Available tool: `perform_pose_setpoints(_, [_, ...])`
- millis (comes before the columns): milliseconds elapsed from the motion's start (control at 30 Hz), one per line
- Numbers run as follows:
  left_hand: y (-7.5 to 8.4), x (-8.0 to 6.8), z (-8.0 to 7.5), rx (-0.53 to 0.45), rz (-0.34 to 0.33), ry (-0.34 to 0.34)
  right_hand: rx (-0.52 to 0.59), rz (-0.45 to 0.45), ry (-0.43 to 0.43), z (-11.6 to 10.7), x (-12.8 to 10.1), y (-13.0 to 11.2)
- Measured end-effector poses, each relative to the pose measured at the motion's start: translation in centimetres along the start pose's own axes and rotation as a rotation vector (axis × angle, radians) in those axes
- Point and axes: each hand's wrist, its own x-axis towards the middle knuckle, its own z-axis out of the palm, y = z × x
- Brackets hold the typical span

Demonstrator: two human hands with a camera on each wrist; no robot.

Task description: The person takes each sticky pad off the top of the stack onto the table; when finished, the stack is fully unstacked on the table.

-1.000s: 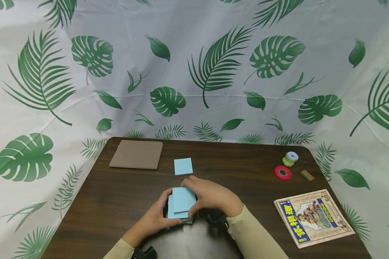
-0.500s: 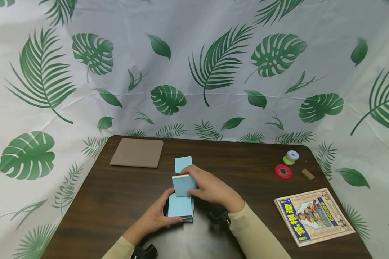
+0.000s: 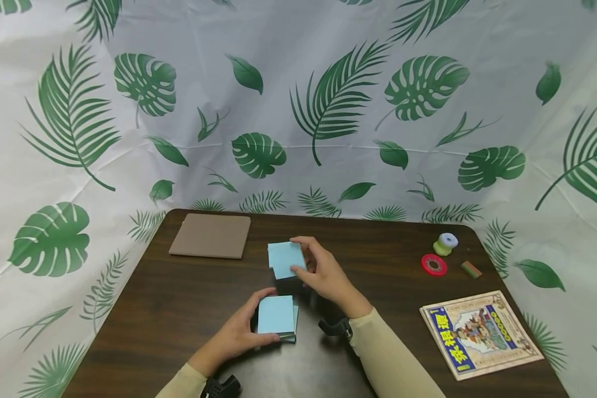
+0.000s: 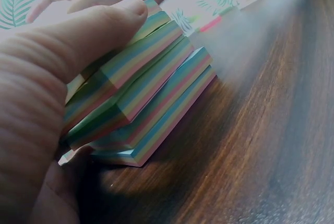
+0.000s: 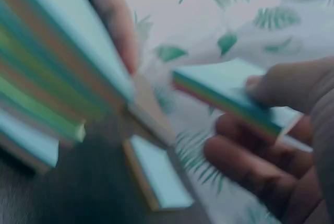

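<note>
The left hand [image 3: 239, 334] grips a stack of sticky notes [image 3: 277, 318] at the table's [image 3: 179, 309] 6 o'clock; the right hand [image 3: 323, 271] pinches a small pad [image 3: 286, 260] over another, toward 12 o'clock

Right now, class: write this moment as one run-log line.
left hand: grips note stack on table | right hand: holds smaller note pad above a lying pad
</note>
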Motion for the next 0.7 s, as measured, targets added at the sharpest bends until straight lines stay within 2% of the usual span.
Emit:
perform_pose_setpoints(167, [0.1, -0.1, 0.0, 0.010, 0.003, 0.001, 0.151, 0.020, 0.188, 0.3, -0.3, 3.8])
perform_pose_setpoints(367, [0.2, 0.0, 0.1, -0.001, -0.021, -0.004, 0.215, 0.043, 0.342, 0.1, -0.8, 6.6])
perform_pose_setpoints(433, [0.1, -0.1, 0.1, -0.003, -0.023, -0.002, 0.190, 0.039, 0.366, 0.0, -0.9, 7.0])
perform_pose_setpoints(533, [0.1, -0.1, 0.0, -0.004, -0.013, 0.001, 0.094, 0.049, 0.409, 0.0, -0.7, 7.4])
perform_pose_setpoints(700, [0.1, -0.1, 0.0, 0.000, -0.014, -0.005, -0.015, 0.144, 0.460, 0.0, -0.6, 7.8])
